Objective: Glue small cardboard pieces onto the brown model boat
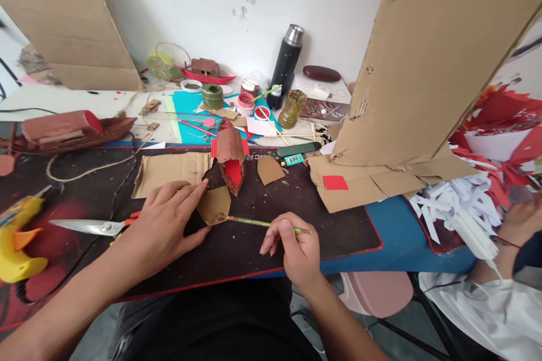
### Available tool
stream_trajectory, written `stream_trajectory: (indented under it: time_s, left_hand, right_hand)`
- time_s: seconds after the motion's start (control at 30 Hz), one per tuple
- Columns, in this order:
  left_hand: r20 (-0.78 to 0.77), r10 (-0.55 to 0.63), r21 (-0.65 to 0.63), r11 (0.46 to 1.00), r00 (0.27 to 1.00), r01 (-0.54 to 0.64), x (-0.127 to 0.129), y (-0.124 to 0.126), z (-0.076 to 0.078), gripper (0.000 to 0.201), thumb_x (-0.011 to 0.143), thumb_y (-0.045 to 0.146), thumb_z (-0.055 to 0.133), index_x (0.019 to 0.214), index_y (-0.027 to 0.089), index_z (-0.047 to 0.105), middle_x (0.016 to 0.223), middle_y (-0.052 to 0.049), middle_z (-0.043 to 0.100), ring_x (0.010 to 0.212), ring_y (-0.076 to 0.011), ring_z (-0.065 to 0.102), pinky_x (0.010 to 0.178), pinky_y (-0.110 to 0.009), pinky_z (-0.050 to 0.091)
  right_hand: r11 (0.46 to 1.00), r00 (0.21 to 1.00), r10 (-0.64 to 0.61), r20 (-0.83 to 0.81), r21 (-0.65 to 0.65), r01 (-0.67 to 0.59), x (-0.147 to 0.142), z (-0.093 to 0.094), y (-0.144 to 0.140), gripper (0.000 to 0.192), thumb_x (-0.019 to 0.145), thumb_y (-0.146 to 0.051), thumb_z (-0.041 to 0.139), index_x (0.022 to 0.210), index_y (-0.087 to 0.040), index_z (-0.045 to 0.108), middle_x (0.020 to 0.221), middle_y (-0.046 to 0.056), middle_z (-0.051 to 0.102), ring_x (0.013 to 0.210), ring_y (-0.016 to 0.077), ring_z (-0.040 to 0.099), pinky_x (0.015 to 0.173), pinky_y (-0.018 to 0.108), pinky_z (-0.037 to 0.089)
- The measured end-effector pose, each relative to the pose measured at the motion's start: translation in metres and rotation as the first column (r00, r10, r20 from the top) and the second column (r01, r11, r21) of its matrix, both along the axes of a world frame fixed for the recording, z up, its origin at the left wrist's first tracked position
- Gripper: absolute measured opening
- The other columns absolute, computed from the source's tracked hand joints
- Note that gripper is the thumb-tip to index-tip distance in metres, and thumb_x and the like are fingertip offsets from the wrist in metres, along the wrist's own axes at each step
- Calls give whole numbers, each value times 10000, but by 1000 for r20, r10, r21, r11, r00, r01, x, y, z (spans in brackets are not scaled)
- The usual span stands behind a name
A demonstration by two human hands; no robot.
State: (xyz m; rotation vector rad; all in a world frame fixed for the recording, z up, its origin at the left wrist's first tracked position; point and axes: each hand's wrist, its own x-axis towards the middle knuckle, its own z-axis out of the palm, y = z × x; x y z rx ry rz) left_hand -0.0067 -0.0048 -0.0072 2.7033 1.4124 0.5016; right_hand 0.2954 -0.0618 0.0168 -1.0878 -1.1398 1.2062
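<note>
Head view. Left hand (163,224): flat, fingers spread, pressing a small tan cardboard piece (215,205) down on the dark mat (339,231) near the front edge of the surface. Right hand (294,245): pinched on a thin green brush (265,224), held low and nearly level, tip touching the lower edge of the cardboard piece. Just behind the piece: small cardboard boat model (231,158), red inside, bow toward the front edge. Left of the model: flat cardboard sheet (171,172). Right of it: another rounded cardboard scrap (270,170). Left of the left hand: scissors (91,227) with orange handles, blades pointing at the left edge. Near the left front corner: yellow glue gun (19,242). Toward the back edge: paint jars (212,96), black flask (285,65). Right half: large folded cardboard (423,67) standing against the wall. Far right edge: another person's hand (523,217) beside white paper strips (457,208).
</note>
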Motion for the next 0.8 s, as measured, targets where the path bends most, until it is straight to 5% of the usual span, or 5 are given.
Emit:
stream_trajectory:
  time_s: [0.37, 0.8]
  left_hand:
    - [21, 17, -20, 1000, 1000, -17, -1, -1, -3, 860, 1044, 547, 651, 1771, 148, 424, 1500, -237, 740, 1403, -461, 647, 1160, -592, 532]
    - [35, 30, -38, 999, 999, -28, -2, -1, -2, 862, 1033, 548, 672, 1779, 190, 433, 1468, -217, 759, 1396, -464, 658, 1172, -598, 531]
  right_hand:
    - [977, 990, 113, -86, -171, -126, 10, -2, 10, 569, 1104, -734, 722, 949, -192, 797, 730, 73, 839, 584, 198, 829, 452, 204, 497]
    - [958, 973, 196, -122, -190, -217, 23, 1, 12, 511, 1120, -680, 733, 1026, -188, 831, 855, 102, 889, 660, 208, 863, 469, 201, 502]
